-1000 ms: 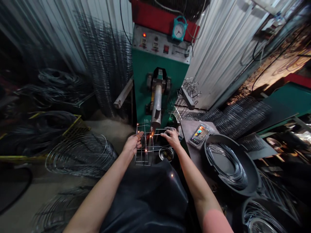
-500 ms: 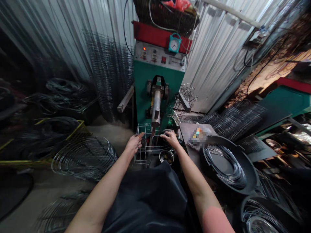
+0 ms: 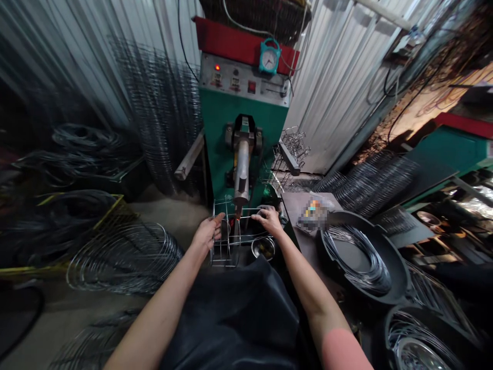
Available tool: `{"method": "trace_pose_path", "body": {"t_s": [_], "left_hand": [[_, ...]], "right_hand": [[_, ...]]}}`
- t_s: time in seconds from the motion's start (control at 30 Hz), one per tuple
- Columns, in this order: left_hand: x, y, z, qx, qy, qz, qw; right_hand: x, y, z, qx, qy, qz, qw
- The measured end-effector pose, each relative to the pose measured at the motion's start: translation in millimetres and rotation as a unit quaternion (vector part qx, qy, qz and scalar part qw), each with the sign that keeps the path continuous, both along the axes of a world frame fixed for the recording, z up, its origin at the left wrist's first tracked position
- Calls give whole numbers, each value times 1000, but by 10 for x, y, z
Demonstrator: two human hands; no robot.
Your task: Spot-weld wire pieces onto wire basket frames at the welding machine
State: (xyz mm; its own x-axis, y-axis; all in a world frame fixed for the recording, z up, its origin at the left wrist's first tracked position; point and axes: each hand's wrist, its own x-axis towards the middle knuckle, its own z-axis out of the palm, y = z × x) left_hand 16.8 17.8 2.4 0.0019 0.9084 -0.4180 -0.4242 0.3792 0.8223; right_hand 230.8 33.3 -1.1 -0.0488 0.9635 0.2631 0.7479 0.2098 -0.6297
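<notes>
A round wire frame (image 3: 225,261) of thin metal rings and crosswise wires stands below the electrode (image 3: 239,209) of a green spot welder (image 3: 215,128). My left hand (image 3: 208,232) grips the frame's left ring, thumb on top and fingers partly behind the wires. My right hand (image 3: 268,220) pinches the right end of a thin straight metal wire (image 3: 246,216), which runs left under the electrode tip to the frame. A small orange glow shows where the tip meets the wire and ring. The lower electrode is mostly hidden behind the frame.
A metal bowl (image 3: 263,248) with small pieces sits just right of the frame. Black basins (image 3: 400,277) of wire rings stand on the right. Stacked wire rings (image 3: 123,257) lie on the left. A metal bar (image 3: 189,156) juts out left of the welder.
The view has shifted, so the welder sits further left. An orange glow has appeared at the electrode tip. Both hands keep nearly the same hold on the frame and wire.
</notes>
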Motion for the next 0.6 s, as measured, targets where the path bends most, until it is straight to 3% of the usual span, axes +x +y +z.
{"method": "trace_pose_path", "body": {"t_s": [0.17,0.33,0.47,0.6], "left_hand": [[-21,-64,-13,24,-4,-25,999],[-148,-288,-145,49,-16,-39,998],[-456,-648,-225,12,-62,-54,997],[-859,-1035,-204,-12,-76,-37,996]], "right_hand": [[-16,-109,57,8,-21,1,1000],[46,-385,119,32,-35,65,997],[239,-754,186,76,9,94,993],[429,-1117,360,55,66,73,994]]}}
